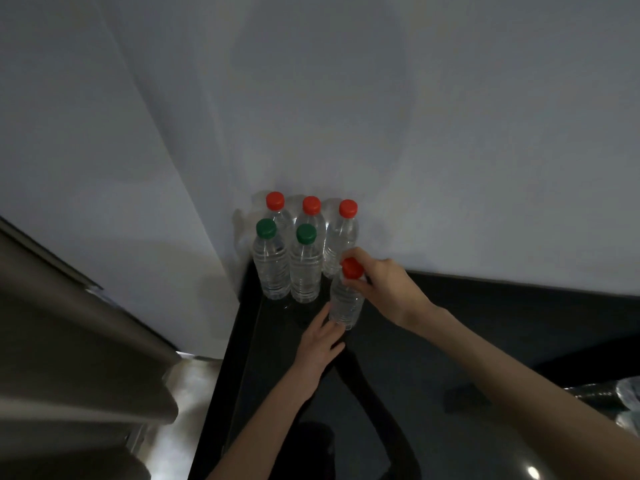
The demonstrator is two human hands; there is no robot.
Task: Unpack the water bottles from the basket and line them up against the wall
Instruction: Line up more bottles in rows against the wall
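1. My right hand point(381, 285) pinches the bottle point(346, 303) at the neck, fingers curled just under its red cap point(352, 267). My left hand point(320, 344) lies with fingers fairly straight, their tips touching the bottle's base from its 7 o'clock.
2. The bottle leans a little, with its base on or just above the counter point(450, 323); I cannot tell which. Three reds point(311, 205) stand against the wall point(381, 116). Two greens point(306, 233) stand in front of them, and my bottle is just beside the nearer green, which sits at its 10 o'clock.
3. Risk: the grip is high and the bottle looks full, so the base could swing or skid on the glossy counter as I set it down.
4. Risk: a nudge toward 10 o'clock would tip the near green, and the bottles are packed close enough that it could knock others over.
5. Risk: letting go while the bottle leans could drop it toward 5 o'clock, onto the counter.
6. Writing: none I can read. The bottles look clear and bare, and only the cap colours tell them apart.
7. At the frame's 3 o'clock edge is a dark ribbed shape point(595, 393) with clear plastic beside it. It may be the basket, but I cannot tell.
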